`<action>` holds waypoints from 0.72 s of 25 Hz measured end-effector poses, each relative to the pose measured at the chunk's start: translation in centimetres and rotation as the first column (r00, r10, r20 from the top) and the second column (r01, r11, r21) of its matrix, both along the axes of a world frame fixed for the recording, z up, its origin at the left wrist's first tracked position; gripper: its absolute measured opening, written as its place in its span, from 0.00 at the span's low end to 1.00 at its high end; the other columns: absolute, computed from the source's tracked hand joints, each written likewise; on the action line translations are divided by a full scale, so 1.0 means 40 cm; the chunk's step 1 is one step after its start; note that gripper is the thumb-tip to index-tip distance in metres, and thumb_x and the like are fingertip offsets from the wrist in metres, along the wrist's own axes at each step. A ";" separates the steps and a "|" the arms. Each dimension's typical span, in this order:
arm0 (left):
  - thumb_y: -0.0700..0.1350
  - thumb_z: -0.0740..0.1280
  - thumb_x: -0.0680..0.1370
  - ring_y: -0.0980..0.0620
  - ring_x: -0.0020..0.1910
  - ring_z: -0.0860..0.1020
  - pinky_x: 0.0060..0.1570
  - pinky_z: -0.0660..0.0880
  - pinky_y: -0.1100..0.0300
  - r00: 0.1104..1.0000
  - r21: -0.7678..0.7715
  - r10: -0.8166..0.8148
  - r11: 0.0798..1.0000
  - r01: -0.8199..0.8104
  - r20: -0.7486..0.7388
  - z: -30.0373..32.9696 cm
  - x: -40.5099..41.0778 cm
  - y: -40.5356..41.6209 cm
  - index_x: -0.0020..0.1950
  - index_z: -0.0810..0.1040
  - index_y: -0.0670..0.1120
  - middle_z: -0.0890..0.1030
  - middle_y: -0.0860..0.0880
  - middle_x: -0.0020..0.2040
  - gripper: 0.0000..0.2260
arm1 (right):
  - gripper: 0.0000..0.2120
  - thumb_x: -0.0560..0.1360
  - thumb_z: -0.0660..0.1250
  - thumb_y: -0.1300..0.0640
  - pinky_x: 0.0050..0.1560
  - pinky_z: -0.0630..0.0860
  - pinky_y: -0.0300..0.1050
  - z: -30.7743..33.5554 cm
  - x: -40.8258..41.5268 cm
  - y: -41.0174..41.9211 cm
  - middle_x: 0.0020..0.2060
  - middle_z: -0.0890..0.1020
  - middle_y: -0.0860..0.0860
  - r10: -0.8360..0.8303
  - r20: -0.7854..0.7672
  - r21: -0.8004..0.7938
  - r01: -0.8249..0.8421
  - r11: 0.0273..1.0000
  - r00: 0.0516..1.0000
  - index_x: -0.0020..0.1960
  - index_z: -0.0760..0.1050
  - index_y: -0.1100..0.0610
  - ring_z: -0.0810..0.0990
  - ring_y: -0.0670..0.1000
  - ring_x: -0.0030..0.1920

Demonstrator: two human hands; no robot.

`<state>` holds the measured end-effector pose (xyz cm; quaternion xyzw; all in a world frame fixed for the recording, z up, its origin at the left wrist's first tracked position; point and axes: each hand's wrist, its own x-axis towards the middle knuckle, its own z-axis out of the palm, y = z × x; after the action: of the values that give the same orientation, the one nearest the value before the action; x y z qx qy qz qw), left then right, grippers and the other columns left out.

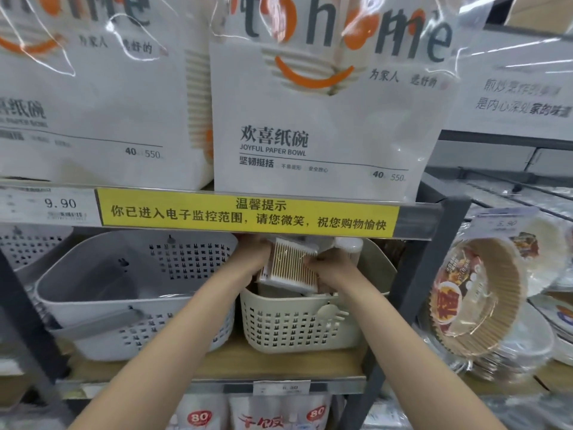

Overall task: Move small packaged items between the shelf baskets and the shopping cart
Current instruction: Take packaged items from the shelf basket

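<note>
both forearms reach up from the bottom edge toward the middle shelf (pixel 217 372). between the hands sits a flat clear pack of cotton swabs (pixel 291 263), tilted, just above the cream basket (pixel 294 324) and close under the yellow strip (pixel 248 214) on the shelf edge above. left hand (pixel 255 259) grips the pack's left side, fingers curled behind it; right hand (pixel 330 265) pinches its right edge, thumb on the front. both hands hold the same pack, which hangs over the basket's back half, its lower edge near or touching the other packs inside; which one i cannot tell

more packs lie inside the cream basket, and a round white tub (pixel 348 246) shows just behind the right hand. room above the pack is tight, since the upper shelf's front edge overhangs the hands. room toward the camera is open, over the basket's front rim

left of the cream basket, touching or nearly so, stands a larger grey basket (pixel 124 299), looking bare inside. a dark upright post (pixel 412 305) bounds the bay just right of the cream basket; beyond it lean stacked paper liners (pixel 477 302) in plastic. big paper bowl bags (pixel 313 119) stand on the shelf above. the cart is out of view
</note>
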<state>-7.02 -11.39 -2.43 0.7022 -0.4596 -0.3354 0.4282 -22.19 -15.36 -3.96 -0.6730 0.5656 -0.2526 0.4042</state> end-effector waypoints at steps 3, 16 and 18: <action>0.48 0.60 0.81 0.45 0.51 0.78 0.51 0.73 0.54 1.000 0.028 -0.017 0.999 0.018 -0.025 -0.016 -0.005 -0.017 0.56 0.75 0.38 0.79 0.39 0.53 0.14 | 0.11 0.77 0.65 0.54 0.55 0.79 0.55 -0.017 0.014 -0.014 0.51 0.81 0.57 0.027 -0.004 0.056 -0.027 0.998 1.000 0.52 0.74 0.62 0.81 0.57 0.49; 0.38 0.53 0.82 0.46 0.47 0.77 0.43 0.71 0.58 0.995 0.249 0.104 0.963 -0.103 0.011 -0.026 -0.035 -0.031 0.53 0.73 0.37 0.78 0.41 0.50 0.09 | 0.22 0.68 0.75 0.54 0.60 0.76 0.54 -0.038 0.033 -0.068 0.52 0.82 0.55 0.200 -0.169 0.309 -0.141 0.941 0.965 0.59 0.76 0.61 0.80 0.56 0.54; 0.37 0.53 0.82 0.45 0.53 0.76 0.46 0.70 0.56 0.993 0.276 0.086 0.956 -0.104 0.077 -0.030 -0.036 -0.033 0.62 0.71 0.36 0.77 0.39 0.58 0.13 | 0.23 0.69 0.75 0.56 0.60 0.76 0.54 -0.037 0.037 -0.067 0.56 0.81 0.57 0.191 -0.162 0.308 -0.134 0.942 0.968 0.61 0.75 0.61 0.80 0.56 0.55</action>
<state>-8.45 -12.70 -3.64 0.7873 -0.3868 -0.3530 0.3254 -20.72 -18.04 -5.46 -0.6705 0.5752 -0.0660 0.4639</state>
